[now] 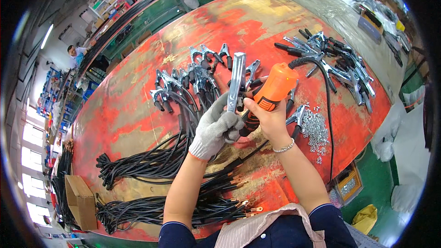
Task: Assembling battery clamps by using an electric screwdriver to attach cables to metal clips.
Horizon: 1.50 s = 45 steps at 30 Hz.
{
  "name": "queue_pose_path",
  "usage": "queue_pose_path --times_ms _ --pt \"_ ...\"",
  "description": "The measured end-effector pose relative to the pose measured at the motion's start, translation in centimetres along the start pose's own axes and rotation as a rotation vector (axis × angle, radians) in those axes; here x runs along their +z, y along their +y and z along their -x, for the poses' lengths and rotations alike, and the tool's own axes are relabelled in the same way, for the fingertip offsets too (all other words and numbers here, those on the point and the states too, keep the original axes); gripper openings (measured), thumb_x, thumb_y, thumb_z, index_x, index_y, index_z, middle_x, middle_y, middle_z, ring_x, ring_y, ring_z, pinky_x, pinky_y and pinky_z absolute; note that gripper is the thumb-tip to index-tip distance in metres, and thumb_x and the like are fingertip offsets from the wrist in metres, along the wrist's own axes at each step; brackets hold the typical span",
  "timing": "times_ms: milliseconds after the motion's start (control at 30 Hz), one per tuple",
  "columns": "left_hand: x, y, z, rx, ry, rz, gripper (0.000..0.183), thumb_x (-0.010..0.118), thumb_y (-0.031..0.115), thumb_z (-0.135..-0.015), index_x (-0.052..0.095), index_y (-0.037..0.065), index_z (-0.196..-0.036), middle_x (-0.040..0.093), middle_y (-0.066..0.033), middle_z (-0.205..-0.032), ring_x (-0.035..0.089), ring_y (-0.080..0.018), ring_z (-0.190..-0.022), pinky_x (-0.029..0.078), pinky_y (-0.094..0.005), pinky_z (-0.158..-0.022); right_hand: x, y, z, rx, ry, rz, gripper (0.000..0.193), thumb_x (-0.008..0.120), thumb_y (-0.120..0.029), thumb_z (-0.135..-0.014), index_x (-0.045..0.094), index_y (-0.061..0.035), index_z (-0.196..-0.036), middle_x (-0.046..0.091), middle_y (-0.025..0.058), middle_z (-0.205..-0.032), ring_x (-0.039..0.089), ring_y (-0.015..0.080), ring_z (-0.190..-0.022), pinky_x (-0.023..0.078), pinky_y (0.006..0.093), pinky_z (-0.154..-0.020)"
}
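Observation:
My left hand (212, 127), in a grey knitted glove, is closed around a silver metal cable clamp (237, 74) that points up and away from me. My bare right hand (270, 121) grips an orange and black electric screwdriver (278, 81), its front end down by the clamp; fingers hide the exact contact. Beside my right hand lies a loose clamp (298, 115), next to a heap of small metal nuts (315, 131). Clamps fitted to black cables (200, 77) lie beyond my left hand. Closer to me, a bundle of black cables (138, 213) ends in copper lugs (250, 209).
More loose clamps (345, 62) are heaped at the right of the worn red table (133, 105). The screwdriver's cord (330, 128) hangs down the right side. A cardboard box (80, 202) stands at the near left, a parts tray (348, 184) below the right edge. Another person (77, 55) is far left.

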<state>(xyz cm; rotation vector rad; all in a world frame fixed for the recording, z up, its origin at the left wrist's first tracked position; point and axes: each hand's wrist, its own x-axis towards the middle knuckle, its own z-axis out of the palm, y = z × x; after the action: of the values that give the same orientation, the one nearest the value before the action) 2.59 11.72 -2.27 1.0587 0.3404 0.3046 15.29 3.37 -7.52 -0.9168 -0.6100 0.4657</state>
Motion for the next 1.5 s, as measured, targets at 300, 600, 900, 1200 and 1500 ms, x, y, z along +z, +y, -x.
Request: queue_pose_path --times_ms 300,600,900,1200,1500 --pt "-0.5 -0.2 -0.2 -0.005 -0.047 0.055 0.052 0.055 0.010 -0.083 0.036 0.001 -0.131 0.050 -0.0044 -0.078 0.045 -0.0089 -0.056 0.033 -0.0208 -0.044 -0.3 -0.1 -0.4 0.036 -0.135 -0.111 0.056 0.068 0.007 -0.076 0.040 -0.0027 -0.124 0.062 0.0068 -0.095 0.063 0.0145 -0.088 0.053 0.0265 -0.074" --pt "-0.1 -1.0 -0.5 0.001 0.056 0.024 0.053 0.060 0.013 -0.083 0.034 0.001 -0.128 0.054 -0.0073 -0.094 0.054 -0.0112 -0.066 0.041 -0.0207 -0.049 0.4 -3.0 -0.8 -0.071 -0.035 0.046 0.042 0.070 0.003 -0.076 0.051 0.0001 -0.113 0.062 0.0056 -0.088 0.061 0.0104 -0.073 0.053 0.0240 -0.064" --pt "1.0 -1.4 -1.8 0.029 0.105 -0.031 0.049 0.056 0.007 -0.087 0.034 -0.004 -0.129 0.053 -0.0088 -0.098 0.058 -0.0123 -0.076 0.049 -0.0229 -0.056 0.2 -12.1 2.5 -0.815 0.165 -0.136 0.071 0.067 -0.013 -0.079 0.024 -0.0268 -0.135 0.042 0.0001 -0.111 0.046 0.0083 -0.073 0.041 0.0247 -0.064" --pt "1.0 -1.7 -1.7 0.062 0.107 -0.006 0.048 0.056 0.003 -0.084 0.036 0.000 -0.128 0.055 -0.0110 -0.108 0.055 -0.0110 -0.073 0.040 -0.0190 -0.049 1.5 -11.5 2.1 -0.782 0.278 -0.093 0.074 0.064 -0.011 -0.077 0.021 -0.0295 -0.136 0.039 0.0013 -0.112 0.044 0.0087 -0.068 0.040 0.0247 -0.063" --pt "1.0 -2.1 -1.7 0.078 0.180 -0.053 0.054 0.056 0.003 -0.085 0.032 0.000 -0.133 0.055 -0.0126 -0.112 0.059 -0.0121 -0.072 0.041 -0.0194 -0.049 2.0 -10.9 2.7 -0.806 0.212 -0.096 0.084 0.063 -0.005 -0.079 0.011 -0.0328 -0.139 0.037 -0.0014 -0.114 0.046 0.0102 -0.073 0.042 0.0284 -0.062"
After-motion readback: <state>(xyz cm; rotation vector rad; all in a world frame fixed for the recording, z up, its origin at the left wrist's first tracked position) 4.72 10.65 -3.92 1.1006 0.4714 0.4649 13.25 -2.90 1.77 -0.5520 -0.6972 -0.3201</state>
